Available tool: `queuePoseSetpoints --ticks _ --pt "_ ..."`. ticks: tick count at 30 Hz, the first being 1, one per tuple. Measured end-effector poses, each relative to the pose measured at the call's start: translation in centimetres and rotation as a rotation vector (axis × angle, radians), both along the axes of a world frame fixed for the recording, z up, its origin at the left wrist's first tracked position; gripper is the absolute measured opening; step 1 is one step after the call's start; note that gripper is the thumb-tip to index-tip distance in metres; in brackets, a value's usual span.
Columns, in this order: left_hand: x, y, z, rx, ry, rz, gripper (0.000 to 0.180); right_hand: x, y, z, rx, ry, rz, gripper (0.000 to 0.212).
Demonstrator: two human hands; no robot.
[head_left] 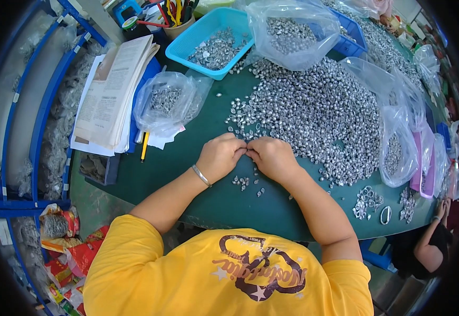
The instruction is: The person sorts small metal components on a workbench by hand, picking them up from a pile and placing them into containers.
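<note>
The pile of silvery pieces (314, 108) lay close, presumably for easy picking. At its near-left edge, the left hand (221, 156) and right hand (273, 156) met in 2 narrow pinches, likely for fine control; I couldn't tell what they held. Green tabletop (174, 164) gave room left of the pile.

One left hand (220, 159), one right hand (273, 158), one bracelet (201, 176). One large heap of metal pieces (314, 108), too many to count. One turquoise basket (203, 27), one blue basket (353, 47). One loose pen (144, 146), one paper stack (108, 95), one pen pot (180, 29), one purple tray (428, 171). Clear bags (155, 89): at least four, though overlaps blur the tally.
</note>
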State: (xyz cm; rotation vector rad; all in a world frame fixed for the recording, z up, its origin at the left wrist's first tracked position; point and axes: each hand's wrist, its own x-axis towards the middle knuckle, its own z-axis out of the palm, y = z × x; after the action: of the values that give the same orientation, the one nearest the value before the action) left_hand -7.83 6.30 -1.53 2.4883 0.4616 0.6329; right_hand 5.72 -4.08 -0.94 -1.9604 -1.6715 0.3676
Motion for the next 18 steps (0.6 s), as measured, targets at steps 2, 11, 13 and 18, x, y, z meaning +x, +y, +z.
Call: queuePoseSetpoints --ticks 2,11,13,18 --pt "0.1 0.0 0.2 0.003 0.002 -0.01 0.008 0.4 0.0 -0.8 0.11 0.048 0.036 0.011" --pt "-1.2 3.0 1.7 -1.664 -0.223 0.031 0.008 2.6 -0.3 2.2 -0.094 0.778 -0.24 0.013" --pt "0.1 1.5 1.6 -0.654 0.029 0.165 0.011 1.8 0.1 1.0 0.11 0.259 -0.078 0.012" --pt "0.3 1.3 0.3 -0.189 0.049 0.057 0.009 1.9 0.1 -0.7 0.228 -0.09 -0.089 0.012"
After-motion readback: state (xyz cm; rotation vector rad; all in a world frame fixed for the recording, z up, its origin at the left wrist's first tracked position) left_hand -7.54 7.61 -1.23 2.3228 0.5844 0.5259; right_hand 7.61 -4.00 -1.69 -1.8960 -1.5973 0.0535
